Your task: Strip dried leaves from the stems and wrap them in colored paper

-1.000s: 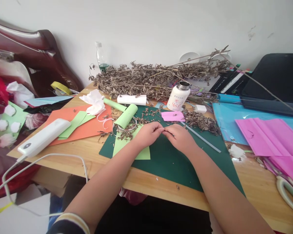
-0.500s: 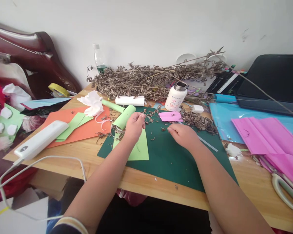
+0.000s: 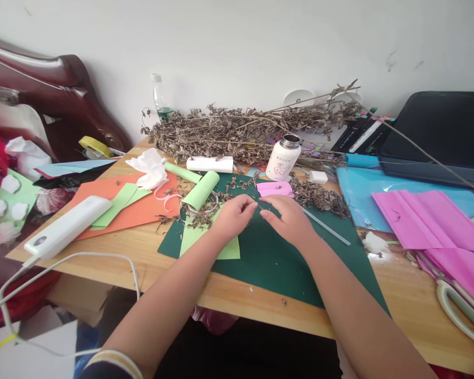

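Note:
My left hand (image 3: 235, 215) is over the green cutting mat (image 3: 284, 263), its thumb and fingers pinched on a thin bit of dried plant stem (image 3: 260, 207). Close by on its right, my right hand (image 3: 287, 217) has its thumb and forefinger apart, with the stem's end near the gap. Behind the hands lie dried leaf crumbs (image 3: 242, 182) and a pink paper strip (image 3: 275, 189). Left of my left hand, a light green paper roll (image 3: 201, 190) rests by a clear ring of tape (image 3: 211, 206). A light green sheet (image 3: 209, 245) is partly hidden under my left arm.
A long heap of dried stalks (image 3: 224, 129) lines the wall, with an uncapped white bottle (image 3: 284, 158) before it. Orange paper (image 3: 90, 192) and a white glue gun (image 3: 67, 226) with its cord lie left. Pink paper (image 3: 414, 218) and scissors (image 3: 457, 300) lie right.
Both hands have come together over the mat: my left moved right and nearer to me, my right moved left. The tape ring and leaf crumbs by the green roll now show more fully.

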### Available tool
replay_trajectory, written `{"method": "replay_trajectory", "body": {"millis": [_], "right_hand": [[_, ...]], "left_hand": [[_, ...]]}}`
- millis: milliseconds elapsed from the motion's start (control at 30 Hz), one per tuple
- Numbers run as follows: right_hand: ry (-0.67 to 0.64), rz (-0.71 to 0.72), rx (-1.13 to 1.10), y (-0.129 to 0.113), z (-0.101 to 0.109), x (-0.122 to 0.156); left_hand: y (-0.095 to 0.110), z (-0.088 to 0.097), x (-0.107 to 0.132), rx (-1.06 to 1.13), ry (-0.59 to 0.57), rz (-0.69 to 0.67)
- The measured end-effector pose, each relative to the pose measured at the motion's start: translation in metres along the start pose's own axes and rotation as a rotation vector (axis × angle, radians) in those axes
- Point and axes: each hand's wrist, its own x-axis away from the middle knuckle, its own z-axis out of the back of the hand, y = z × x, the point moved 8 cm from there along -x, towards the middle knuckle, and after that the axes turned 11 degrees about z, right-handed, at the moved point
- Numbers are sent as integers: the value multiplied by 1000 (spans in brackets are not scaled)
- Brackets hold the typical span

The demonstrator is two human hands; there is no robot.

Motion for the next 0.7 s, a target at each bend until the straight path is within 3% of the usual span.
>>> {"method": "replay_trajectory", "body": {"millis": [133,300,400,567,700], "right_hand": [[-136,54,-127,-11,-16,-1],[-140,66,-197,-8,-15,0],[-130,64,-181,-8,-12,0],[-142,-18,-132,5,-8,4],[-143,-117,-107,23,-7,7]], "left_hand": [[7,-13,5,-58,-123,-58],[7,-12,5,69,-100,-55],[5,-2,2,281,-44,-53],[-7,35,-9,721,149,-73],[-13,38,-15,665,167,-29]]}}
